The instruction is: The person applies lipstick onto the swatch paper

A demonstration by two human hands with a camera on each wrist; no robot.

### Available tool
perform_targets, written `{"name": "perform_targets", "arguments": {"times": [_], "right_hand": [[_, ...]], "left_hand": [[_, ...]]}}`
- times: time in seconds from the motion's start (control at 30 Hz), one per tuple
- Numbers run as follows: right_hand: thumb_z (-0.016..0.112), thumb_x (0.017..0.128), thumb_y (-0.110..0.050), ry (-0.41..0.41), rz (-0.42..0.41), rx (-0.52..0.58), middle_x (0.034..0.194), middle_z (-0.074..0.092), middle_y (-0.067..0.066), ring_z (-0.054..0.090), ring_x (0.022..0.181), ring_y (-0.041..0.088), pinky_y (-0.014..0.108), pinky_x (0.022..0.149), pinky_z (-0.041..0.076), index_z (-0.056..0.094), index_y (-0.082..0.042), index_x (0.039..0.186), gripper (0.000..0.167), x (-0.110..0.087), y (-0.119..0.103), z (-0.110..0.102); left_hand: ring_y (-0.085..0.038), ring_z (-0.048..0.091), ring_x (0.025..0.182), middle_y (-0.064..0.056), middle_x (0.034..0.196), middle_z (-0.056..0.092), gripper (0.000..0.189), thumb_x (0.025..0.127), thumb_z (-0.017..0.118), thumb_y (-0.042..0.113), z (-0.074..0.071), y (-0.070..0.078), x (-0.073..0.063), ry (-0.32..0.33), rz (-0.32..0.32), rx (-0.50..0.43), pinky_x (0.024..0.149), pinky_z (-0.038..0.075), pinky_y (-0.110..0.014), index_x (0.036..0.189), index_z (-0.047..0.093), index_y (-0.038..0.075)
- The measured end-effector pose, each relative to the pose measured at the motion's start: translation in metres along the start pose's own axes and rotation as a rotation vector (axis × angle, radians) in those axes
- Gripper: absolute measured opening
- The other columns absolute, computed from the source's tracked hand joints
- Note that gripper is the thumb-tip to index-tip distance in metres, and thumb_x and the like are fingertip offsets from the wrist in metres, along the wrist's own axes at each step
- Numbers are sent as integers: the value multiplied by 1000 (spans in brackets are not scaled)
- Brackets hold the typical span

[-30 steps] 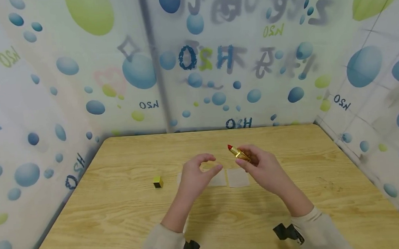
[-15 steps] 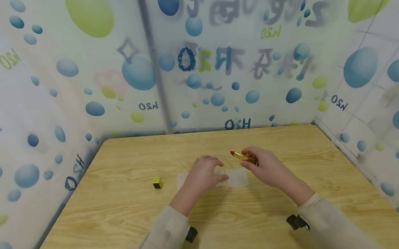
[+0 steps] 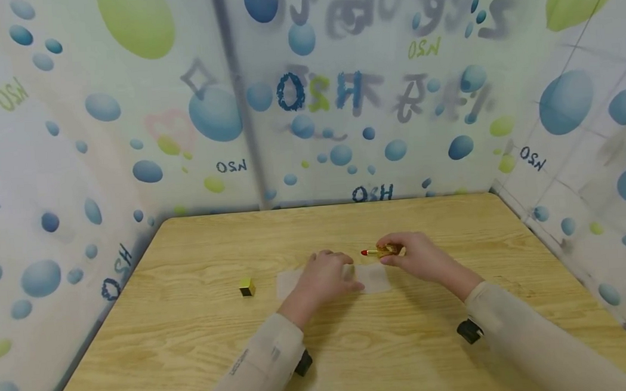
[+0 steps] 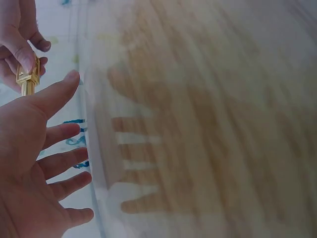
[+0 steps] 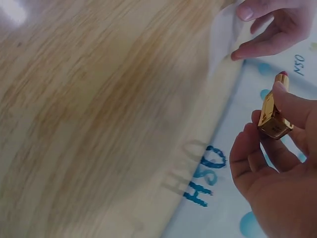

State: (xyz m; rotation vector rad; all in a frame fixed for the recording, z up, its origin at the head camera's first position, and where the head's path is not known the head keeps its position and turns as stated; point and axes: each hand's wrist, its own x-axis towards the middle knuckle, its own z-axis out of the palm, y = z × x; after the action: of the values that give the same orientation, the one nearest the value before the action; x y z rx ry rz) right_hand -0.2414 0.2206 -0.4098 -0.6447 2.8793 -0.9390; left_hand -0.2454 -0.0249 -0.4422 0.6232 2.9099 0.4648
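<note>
My right hand (image 3: 424, 260) pinches a gold lipstick (image 3: 385, 251) between thumb and fingers, its red tip (image 3: 364, 253) pointing left. In the right wrist view the lipstick's square gold base (image 5: 275, 124) faces the camera. My left hand (image 3: 323, 277) hovers low over a row of thin white paper squares (image 3: 375, 278), covering the middle of the row. Seen from the left wrist, the fingers of the left hand (image 4: 34, 163) are spread and hold nothing. A small gold-and-black cap (image 3: 247, 287) stands on the table, left of the squares.
The wooden table (image 3: 194, 358) has a glossy top that mirrors the hand in the left wrist view. Behind it rises a wall (image 3: 312, 177) with blue and green dots, meeting the table's back edge. Side walls close in left and right.
My left hand has moved right and down over the paper squares, turning palm-down. My right hand has tipped the lipstick from slanting upward to nearly level. The cap has stayed put.
</note>
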Motion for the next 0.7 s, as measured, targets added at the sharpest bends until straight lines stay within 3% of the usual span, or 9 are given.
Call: {"name": "perform_targets", "arguments": {"times": [0.13, 0.33, 0.47, 0.7], "right_hand": [[75, 101, -20, -35, 42, 34, 118, 75, 8, 64, 101, 22, 38, 86, 56, 72, -7, 131, 34, 7, 9, 3], [72, 103, -21, -71, 123, 81, 137, 71, 15, 63, 108, 25, 44, 96, 56, 70, -8, 137, 37, 13, 21, 5], [70, 104, -18, -110, 116, 98, 142, 69, 16, 63, 113, 25, 48, 101, 56, 71, -9, 138, 35, 17, 28, 9], [68, 105, -15, -143, 74, 97, 141, 69, 16, 64, 111, 22, 45, 99, 57, 71, -12, 138, 33, 24, 39, 15]], "left_hand": [[-34, 53, 146, 0, 145, 70, 66, 89, 82, 58, 1, 0, 1, -8, 12, -11, 127, 34, -62, 141, 69, 19], [-33, 52, 147, -1, 149, 67, 67, 90, 80, 59, 2, 0, 1, -15, 35, -11, 126, 35, -61, 144, 67, 20], [-31, 56, 143, -2, 148, 68, 66, 91, 80, 58, 4, -2, 2, -9, 52, -17, 123, 42, -53, 143, 68, 19], [-28, 63, 136, -3, 143, 71, 63, 91, 81, 55, 5, -8, 6, 0, 105, -31, 118, 49, -45, 139, 70, 16]]}}
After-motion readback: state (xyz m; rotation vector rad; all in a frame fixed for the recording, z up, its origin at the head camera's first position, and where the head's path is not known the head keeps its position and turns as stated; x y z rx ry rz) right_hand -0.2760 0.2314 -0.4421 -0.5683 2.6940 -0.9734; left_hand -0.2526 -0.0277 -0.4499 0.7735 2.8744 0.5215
